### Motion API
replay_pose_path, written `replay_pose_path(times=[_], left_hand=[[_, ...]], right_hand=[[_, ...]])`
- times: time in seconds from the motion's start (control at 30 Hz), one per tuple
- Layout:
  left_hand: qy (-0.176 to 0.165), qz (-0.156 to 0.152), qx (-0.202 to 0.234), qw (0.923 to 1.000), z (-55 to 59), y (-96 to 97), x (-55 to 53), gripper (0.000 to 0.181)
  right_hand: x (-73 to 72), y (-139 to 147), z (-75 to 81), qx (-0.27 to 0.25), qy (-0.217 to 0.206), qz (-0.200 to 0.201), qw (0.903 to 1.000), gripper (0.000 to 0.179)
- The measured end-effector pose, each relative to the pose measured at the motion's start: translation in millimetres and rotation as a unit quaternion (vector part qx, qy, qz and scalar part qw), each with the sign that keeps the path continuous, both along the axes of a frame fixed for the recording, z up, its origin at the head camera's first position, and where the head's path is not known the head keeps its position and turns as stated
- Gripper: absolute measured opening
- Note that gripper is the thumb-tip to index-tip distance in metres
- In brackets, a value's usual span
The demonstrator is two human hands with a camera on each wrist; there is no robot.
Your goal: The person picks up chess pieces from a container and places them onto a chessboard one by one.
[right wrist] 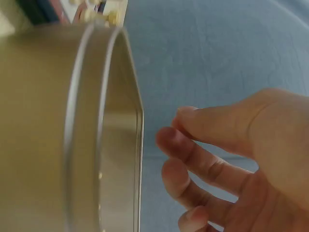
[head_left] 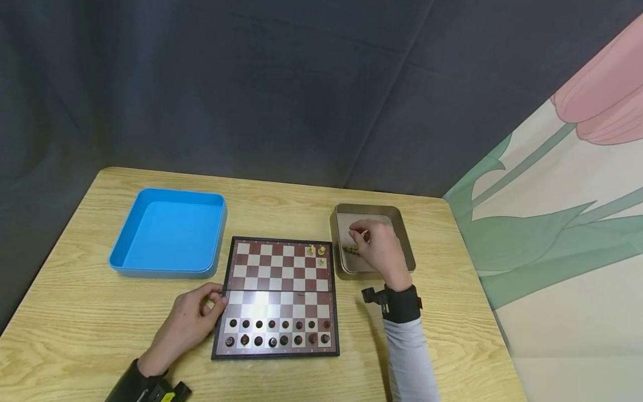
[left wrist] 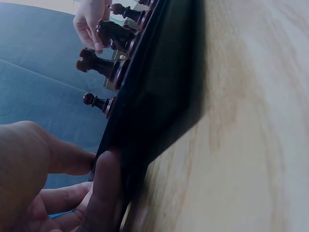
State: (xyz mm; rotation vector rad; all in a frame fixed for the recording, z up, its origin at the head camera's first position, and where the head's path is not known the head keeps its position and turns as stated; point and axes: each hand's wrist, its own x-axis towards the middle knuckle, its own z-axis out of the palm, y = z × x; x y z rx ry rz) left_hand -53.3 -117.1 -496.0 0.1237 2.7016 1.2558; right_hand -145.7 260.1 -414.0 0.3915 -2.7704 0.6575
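My left hand point(head_left: 190, 318) grips the left edge of a folding chessboard point(head_left: 253, 282), thumb and a finger at its black rim point(left wrist: 159, 82). Two rows of dark chess pieces point(head_left: 272, 341) fill the board's near side; a rook point(left wrist: 99, 65) and a knight point(left wrist: 116, 36) show up close in the left wrist view. Three gold chess pieces point(head_left: 322, 250) stand in the far right corner. Over a metal tin point(head_left: 407, 254) hovers my right hand point(head_left: 379, 245), thumb and fingertips close together, nothing visible between them. Gold pieces point(head_left: 350, 249) lie inside the tin, partly hidden by the hand.
A blue tray point(head_left: 166, 273) sits on the wooden table point(head_left: 65, 312) at the back left, beyond the left hand. Dark cloth point(head_left: 251, 100) hangs behind the table, and a flower-patterned curtain point(head_left: 562, 234) hangs along the right side.
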Motion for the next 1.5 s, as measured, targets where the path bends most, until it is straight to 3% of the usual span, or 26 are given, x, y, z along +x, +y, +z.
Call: replay_pose_path(times=[0.4, 0.67, 0.97, 1.5], left_hand=[[0.010, -0.003, 0.002, 0.9999, -1.3, 0.0, -1.5, 0.020], [0.008, -0.003, 0.002, 1.0000, 0.4, -0.6, -1.1, 0.021], [0.007, -0.003, 0.004, 1.0000, -0.2, -0.9, -0.5, 0.022], [0.009, -0.001, 0.004, 0.9999, 2.5, 0.1, 0.9, 0.020]], right_hand=[[-4.3, 38.2, -8.6, 0.035, -0.062, -0.066, 0.9952, 0.011], [-4.1, 47.6, -15.8, 0.028, -0.122, -0.105, 0.9866, 0.009], [-5.0, 57.5, -23.8, 0.060, -0.194, -0.136, 0.9697, 0.010], [-4.3, 55.5, -23.1, 0.084, -0.238, -0.161, 0.9542, 0.005]])
